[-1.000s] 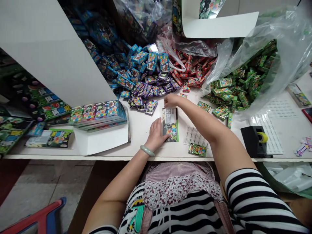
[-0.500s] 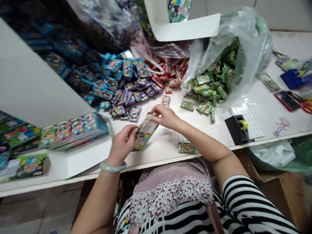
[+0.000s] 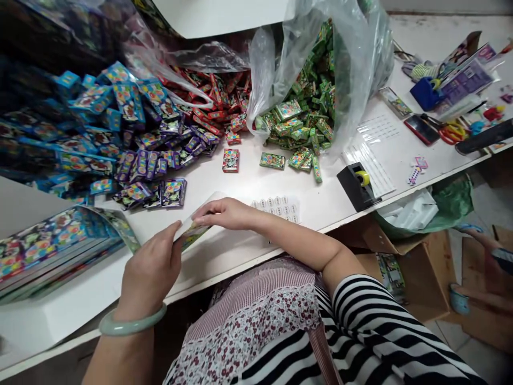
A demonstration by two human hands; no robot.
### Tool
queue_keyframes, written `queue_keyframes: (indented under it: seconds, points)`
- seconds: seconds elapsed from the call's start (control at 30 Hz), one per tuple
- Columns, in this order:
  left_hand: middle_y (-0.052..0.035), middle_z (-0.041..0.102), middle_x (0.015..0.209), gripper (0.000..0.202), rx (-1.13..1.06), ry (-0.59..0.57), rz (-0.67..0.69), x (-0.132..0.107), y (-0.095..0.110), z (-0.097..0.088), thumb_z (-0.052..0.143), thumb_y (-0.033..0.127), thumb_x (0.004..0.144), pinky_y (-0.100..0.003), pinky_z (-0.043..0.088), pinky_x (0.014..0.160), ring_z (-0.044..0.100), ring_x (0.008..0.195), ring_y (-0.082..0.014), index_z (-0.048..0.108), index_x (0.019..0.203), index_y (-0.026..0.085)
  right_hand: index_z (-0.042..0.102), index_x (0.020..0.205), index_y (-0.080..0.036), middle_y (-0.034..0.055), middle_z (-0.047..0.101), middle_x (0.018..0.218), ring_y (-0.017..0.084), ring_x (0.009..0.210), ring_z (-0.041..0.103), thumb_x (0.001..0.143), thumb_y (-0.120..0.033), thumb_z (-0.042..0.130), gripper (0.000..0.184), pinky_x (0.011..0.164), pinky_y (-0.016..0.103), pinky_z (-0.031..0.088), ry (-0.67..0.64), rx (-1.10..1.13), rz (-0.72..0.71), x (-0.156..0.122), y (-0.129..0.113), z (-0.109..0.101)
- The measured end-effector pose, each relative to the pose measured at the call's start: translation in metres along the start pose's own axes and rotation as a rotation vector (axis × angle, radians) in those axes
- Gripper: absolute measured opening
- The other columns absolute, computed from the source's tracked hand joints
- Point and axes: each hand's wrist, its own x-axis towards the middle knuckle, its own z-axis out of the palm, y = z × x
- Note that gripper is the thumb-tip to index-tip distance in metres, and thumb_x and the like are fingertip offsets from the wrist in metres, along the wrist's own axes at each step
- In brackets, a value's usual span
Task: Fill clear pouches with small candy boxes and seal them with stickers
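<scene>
Both hands, left hand (image 3: 150,270) and right hand (image 3: 222,214), fingers grasping the flat pack (image 3: 196,227) near the table edge (image 3: 240,267).

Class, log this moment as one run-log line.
left hand: grips card | right hand: pinches card's top | near: sticker sheet, purple packs, tape dispenser

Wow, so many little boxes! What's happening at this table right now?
A person seated at a white table holds a flat printed card pack between both hands: the left hand grips its near end, the right hand rests on top. Heaps of small blue boxes, red boxes and green boxes spilling from a clear plastic bag lie behind. A sticker sheet and a black tape dispenser sit nearby.
</scene>
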Motion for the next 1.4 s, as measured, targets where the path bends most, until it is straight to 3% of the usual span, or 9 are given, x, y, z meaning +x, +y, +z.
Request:
queue_keyframes:
  seconds: [0.13, 0.27, 0.4, 0.53, 0.67, 0.97, 1.13, 1.27, 1.4]
  points:
    - [0.0008, 0.077, 0.100, 0.031, -0.058, 0.065, -0.169, -0.001, -0.005, -0.001, 0.059, 0.036, 0.087, -0.032, 0.053, 0.066, 0.072, 0.079, -0.0225, 0.066, 0.117, 0.036, 0.069, 0.097, -0.016, 0.0050, 0.071, 0.105, 0.017, 0.106, 0.063, 0.090, -0.023, 0.065, 0.011, 0.099, 0.031, 0.048, 0.140, -0.339, -0.194, -0.010, -0.017, -0.002]
    - [-0.0045, 0.076, 0.093, 0.033, -0.288, 0.248, -0.449, 0.000, 0.007, -0.002, 0.064, 0.038, 0.084, -0.029, 0.053, 0.072, 0.068, 0.077, -0.0183, 0.071, 0.110, 0.020, 0.051, 0.135, -0.020, 0.0131, 0.053, 0.144, 0.023, 0.138, 0.045, 0.086, -0.033, 0.070, 0.055, 0.113, 0.042, 0.042, 0.274, -0.366, -0.345, -0.025, -0.010, -0.009]
    - [-0.0040, 0.074, 0.090, 0.034, -0.719, 0.229, -0.588, 0.009, 0.025, 0.002, 0.070, 0.043, 0.079, -0.028, 0.055, 0.075, 0.067, 0.079, -0.0165, 0.072, 0.102, 0.017, 0.062, 0.103, -0.018, 0.0068, 0.072, 0.101, 0.020, 0.098, 0.068, 0.076, -0.042, 0.076, 0.038, 0.093, 0.042, 0.056, 0.012, -0.052, -0.150, -0.023, 0.020, -0.012]
    - [-0.0027, 0.070, 0.073, 0.042, -1.158, 0.180, -0.739, 0.016, 0.030, 0.004, 0.076, 0.052, 0.073, -0.027, 0.055, 0.062, 0.063, 0.063, -0.0146, 0.070, 0.092, 0.016, 0.062, 0.094, -0.020, 0.0026, 0.071, 0.086, 0.015, 0.081, 0.069, 0.078, -0.045, 0.074, 0.032, 0.079, 0.035, 0.058, 0.110, 0.133, -0.025, -0.020, 0.026, -0.014]
    - [-0.0063, 0.075, 0.093, 0.043, -1.067, 0.302, -0.693, 0.015, 0.030, 0.004, 0.077, 0.049, 0.075, -0.026, 0.056, 0.072, 0.068, 0.080, -0.0162, 0.070, 0.101, 0.015, 0.062, 0.115, -0.024, 0.0083, 0.070, 0.120, 0.018, 0.108, 0.066, 0.081, -0.048, 0.071, 0.043, 0.092, 0.038, 0.055, -0.034, 0.226, -0.065, -0.022, 0.011, -0.016]
    - [-0.0056, 0.075, 0.087, 0.044, -1.306, 0.179, -0.765, 0.007, 0.030, 0.014, 0.080, 0.051, 0.071, -0.027, 0.056, 0.068, 0.068, 0.075, -0.0173, 0.071, 0.096, 0.016, 0.063, 0.082, -0.018, -0.0037, 0.065, 0.071, 0.010, 0.065, 0.060, 0.063, -0.045, 0.084, 0.039, 0.067, 0.027, 0.054, 0.076, 0.203, -0.023, -0.010, 0.009, -0.010]
    - [-0.0064, 0.075, 0.090, 0.042, -1.368, -0.119, -0.768, -0.007, 0.023, 0.014, 0.085, 0.042, 0.068, -0.027, 0.055, 0.074, 0.067, 0.078, -0.0165, 0.072, 0.099, 0.015, 0.062, 0.089, -0.020, -0.0026, 0.068, 0.077, 0.011, 0.072, 0.064, 0.064, -0.045, 0.081, 0.040, 0.067, 0.026, 0.054, 0.143, 0.236, -0.023, -0.013, 0.011, -0.019]
    - [-0.0043, 0.074, 0.088, 0.041, -1.324, 0.035, -0.815, -0.023, 0.032, 0.030, 0.083, 0.045, 0.070, -0.028, 0.053, 0.077, 0.065, 0.078, -0.0157, 0.071, 0.096, 0.015, 0.060, 0.088, -0.020, -0.0017, 0.067, 0.078, 0.011, 0.070, 0.062, 0.063, -0.038, 0.083, 0.039, 0.063, 0.025, 0.053, -0.016, 0.089, 0.068, -0.022, 0.024, -0.018]
    - [-0.0031, 0.073, 0.086, 0.046, -1.473, -0.055, -0.833, -0.019, 0.041, 0.036, 0.083, 0.045, 0.070, -0.029, 0.053, 0.078, 0.066, 0.079, -0.0155, 0.067, 0.102, 0.016, 0.058, 0.084, -0.019, -0.0045, 0.063, 0.071, 0.010, 0.064, 0.059, 0.063, -0.041, 0.084, 0.040, 0.059, 0.024, 0.051, 0.023, 0.073, 0.112, -0.036, 0.037, -0.019]
